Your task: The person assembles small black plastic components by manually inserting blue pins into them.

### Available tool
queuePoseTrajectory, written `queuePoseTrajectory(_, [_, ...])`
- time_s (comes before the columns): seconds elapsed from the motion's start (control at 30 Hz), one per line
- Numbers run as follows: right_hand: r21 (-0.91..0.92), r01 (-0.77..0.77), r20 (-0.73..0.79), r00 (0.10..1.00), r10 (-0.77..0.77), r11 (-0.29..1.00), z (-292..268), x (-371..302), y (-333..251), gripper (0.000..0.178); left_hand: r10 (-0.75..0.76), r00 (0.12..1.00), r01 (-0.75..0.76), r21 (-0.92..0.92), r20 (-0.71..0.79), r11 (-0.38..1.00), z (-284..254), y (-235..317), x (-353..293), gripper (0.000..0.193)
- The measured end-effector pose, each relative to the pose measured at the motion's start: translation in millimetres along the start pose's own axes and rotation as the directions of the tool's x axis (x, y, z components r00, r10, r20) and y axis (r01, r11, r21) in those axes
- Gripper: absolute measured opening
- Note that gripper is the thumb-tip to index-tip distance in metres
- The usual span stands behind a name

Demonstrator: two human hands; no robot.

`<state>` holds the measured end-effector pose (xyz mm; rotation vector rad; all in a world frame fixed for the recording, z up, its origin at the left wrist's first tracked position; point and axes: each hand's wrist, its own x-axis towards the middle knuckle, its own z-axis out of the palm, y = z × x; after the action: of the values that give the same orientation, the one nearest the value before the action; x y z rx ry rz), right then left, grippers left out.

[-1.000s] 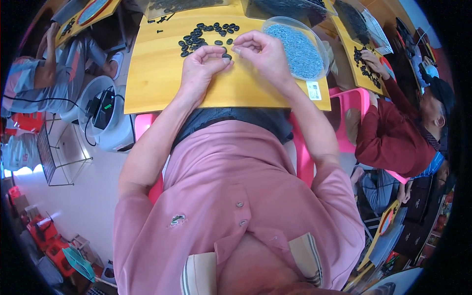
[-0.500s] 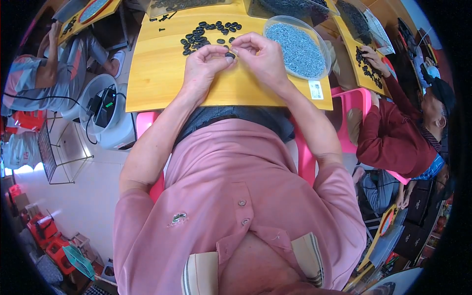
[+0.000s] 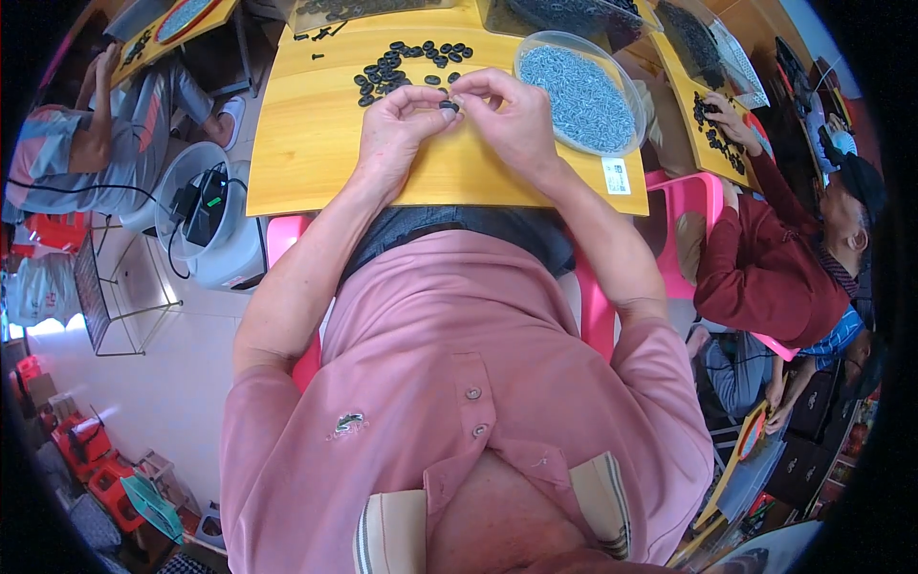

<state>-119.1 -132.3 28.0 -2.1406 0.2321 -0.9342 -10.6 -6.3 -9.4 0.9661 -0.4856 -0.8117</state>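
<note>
Over the yellow table (image 3: 306,153), my left hand (image 3: 397,139) pinches a small black oval piece (image 3: 448,107) between thumb and fingertips. My right hand (image 3: 512,120) is closed just beside it, with thumb and fingers pressed together right by the piece. Whatever those right fingertips hold, if anything, is too small to make out. Beyond my hands lies a loose cluster of similar black oval pieces (image 3: 390,69). To the right of my right hand stands a round clear tub (image 3: 642,110) filled with small silvery metal screws or pins (image 3: 579,96).
Clear bins (image 3: 368,11) of dark parts line the table's far edge, with a few black screw-like pieces (image 3: 317,55) nearby. On the right, a co-worker's hand (image 3: 729,120) is over black parts on another table. A bucket (image 3: 163,196) with a black device stands at left.
My right fingers have shifted very slightly by the black piece; my left hand keeps its pinch. The whole picture has moved a little to the right.
</note>
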Motion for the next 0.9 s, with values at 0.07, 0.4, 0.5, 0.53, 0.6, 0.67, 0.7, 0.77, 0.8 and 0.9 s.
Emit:
queuePoseTrajectory(0.07, [0.044, -0.002, -0.004, 1.000, 0.003, 0.999, 0.0, 0.3, -2.1, 0.012, -0.001, 1.000, 0.001, 0.007, -0.018, 1.000, -3.4, -2.0, -0.2, 0.024])
queuePoseTrajectory(0.4, [0.030, -0.125, 0.010, 0.992, 0.125, 0.992, -4.0, 4.5, 6.8, 0.012, 0.238, 0.919, -0.383, 0.860, 0.316, 0.337, -11.0, -3.8, -0.4, 0.014])
queuePoseTrajectory(0.5, [0.041, -0.144, 0.019, 0.990, 0.143, 0.989, -4.5, 4.8, 10.3, 0.013, 0.279, 0.887, -0.431, 0.877, 0.368, 0.214, -12.7, -1.4, -1.9, 0.013])
queuePoseTrajectory(0.53, [0.041, -0.152, 0.020, 0.988, 0.152, 0.987, -5.3, 4.4, 11.9, 0.013, 0.276, 0.887, -0.431, 0.877, 0.370, 0.212, -12.9, 2.8, -0.9, 0.013])
queuePoseTrajectory(0.6, [0.042, -0.166, 0.016, 0.986, 0.165, 0.985, -7.3, 4.4, 15.7, 0.014, 0.376, 0.861, -0.433, 0.882, 0.343, 0.186, -16.8, 11.8, 4.9, 0.014])
queuePoseTrajectory(0.67, [0.034, -0.162, 0.020, 0.987, 0.162, 0.986, -8.1, 4.8, 18.7, 0.014, 0.435, 0.846, -0.417, 0.891, 0.309, 0.179, -28.5, 22.8, 13.7, 0.015])
queuePoseTrajectory(0.7, [0.039, -0.166, 0.016, 0.986, 0.166, 0.985, -8.6, 4.8, 19.5, 0.014, 0.475, 0.855, -0.350, 0.908, 0.209, 0.230, -35.5, 29.0, 18.4, 0.017])
queuePoseTrajectory(0.77, [0.021, -0.148, 0.029, 0.989, 0.147, 0.989, -9.2, 5.9, 19.0, 0.015, 0.507, 0.855, -0.283, 0.918, 0.111, 0.277, -49.0, 37.8, 26.5, 0.018])
queuePoseTrajectory(0.8, [0.027, -0.150, 0.025, 0.988, 0.149, 0.988, -9.3, 5.9, 18.4, 0.015, 0.487, 0.871, -0.227, 0.929, 0.060, 0.291, -54.8, 41.2, 30.0, 0.018])
queuePoseTrajectory(0.9, [0.026, -0.156, 0.023, 0.988, 0.155, 0.987, -10.0, 5.5, 18.3, 0.014, 0.405, 0.914, -0.131, 0.965, 0.028, 0.228, -53.8, 43.7, 29.5, 0.018])
